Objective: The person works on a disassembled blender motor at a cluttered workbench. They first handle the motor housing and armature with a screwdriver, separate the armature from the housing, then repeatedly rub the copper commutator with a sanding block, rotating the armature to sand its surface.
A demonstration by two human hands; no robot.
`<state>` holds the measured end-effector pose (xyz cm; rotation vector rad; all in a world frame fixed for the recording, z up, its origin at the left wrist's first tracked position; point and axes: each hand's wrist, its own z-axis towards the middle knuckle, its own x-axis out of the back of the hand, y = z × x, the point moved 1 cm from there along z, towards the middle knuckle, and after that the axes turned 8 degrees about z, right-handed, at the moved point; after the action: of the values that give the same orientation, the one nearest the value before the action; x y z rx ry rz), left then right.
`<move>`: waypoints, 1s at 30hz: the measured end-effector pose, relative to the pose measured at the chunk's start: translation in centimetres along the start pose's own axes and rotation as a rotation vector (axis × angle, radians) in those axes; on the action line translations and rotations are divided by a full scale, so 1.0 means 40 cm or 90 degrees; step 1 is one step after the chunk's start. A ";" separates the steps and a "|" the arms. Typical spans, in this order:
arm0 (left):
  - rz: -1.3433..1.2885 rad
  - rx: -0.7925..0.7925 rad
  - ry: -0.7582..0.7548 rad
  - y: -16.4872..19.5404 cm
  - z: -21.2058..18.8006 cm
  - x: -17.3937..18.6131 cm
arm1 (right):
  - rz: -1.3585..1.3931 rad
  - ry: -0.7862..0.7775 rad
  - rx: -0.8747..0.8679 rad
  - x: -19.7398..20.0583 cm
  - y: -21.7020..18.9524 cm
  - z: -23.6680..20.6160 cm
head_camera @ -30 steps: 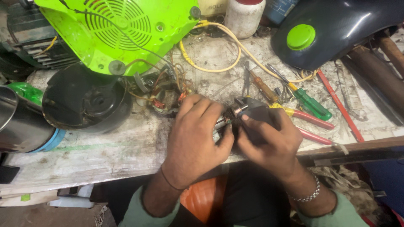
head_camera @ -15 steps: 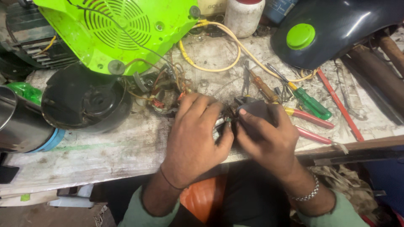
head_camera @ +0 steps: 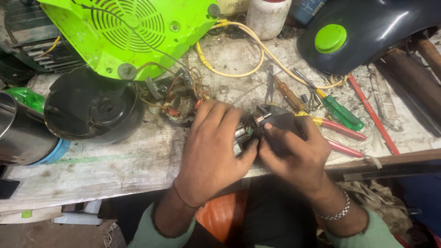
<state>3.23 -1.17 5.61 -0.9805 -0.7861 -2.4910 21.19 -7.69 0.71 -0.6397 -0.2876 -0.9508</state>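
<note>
Both of my hands close around a small dark motor part (head_camera: 268, 117) with a copper-coloured end, at the front edge of the workbench (head_camera: 115, 160). My left hand (head_camera: 213, 147) covers its left side, thumb pressed against it. My right hand (head_camera: 291, 149) grips its right side, fingers curled over the top. Most of the part is hidden under my fingers. Thin wires (head_camera: 181, 94) run from near my left hand to the lime green appliance housing (head_camera: 133, 32) at the back left.
A black round cap (head_camera: 92, 108) and a steel jar (head_camera: 18, 133) lie at the left. A yellow cable (head_camera: 248, 50), screwdrivers (head_camera: 337, 110), red-handled pliers (head_camera: 342, 135), a white container (head_camera: 268, 16) and a dark cover with a green button (head_camera: 367, 32) crowd the right.
My hands have stayed together on the part and shifted only slightly; the fingers of the right hand have re-gripped it.
</note>
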 end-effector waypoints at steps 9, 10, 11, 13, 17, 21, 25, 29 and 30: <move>0.015 -0.001 -0.009 0.004 0.002 0.002 | -0.016 0.005 0.017 0.002 0.001 -0.001; 0.015 0.000 -0.010 0.004 0.002 0.002 | -0.013 0.005 0.017 0.003 0.000 -0.001; 0.015 0.001 -0.011 0.004 0.002 0.002 | -0.006 0.002 0.023 0.003 0.000 0.000; 0.014 -0.001 -0.011 0.003 0.002 0.002 | 0.008 -0.003 0.035 0.002 -0.001 0.001; 0.015 -0.006 -0.009 0.003 0.002 0.000 | -0.011 0.006 0.022 0.002 -0.001 0.002; 0.020 -0.006 -0.012 0.001 0.001 0.000 | 0.009 0.000 0.031 0.002 -0.004 0.003; 0.019 -0.012 -0.004 0.003 0.000 -0.001 | -0.019 0.007 0.014 0.005 -0.007 0.006; 0.018 -0.010 -0.001 0.000 0.001 -0.002 | 0.017 0.005 0.029 0.004 -0.010 0.010; 0.015 -0.006 -0.003 0.000 0.001 -0.003 | 0.032 0.005 0.031 0.004 -0.010 0.011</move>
<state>3.33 -1.14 5.55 -0.9929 -0.7598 -2.4763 20.94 -7.69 1.28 -0.5963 -0.2860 -0.8956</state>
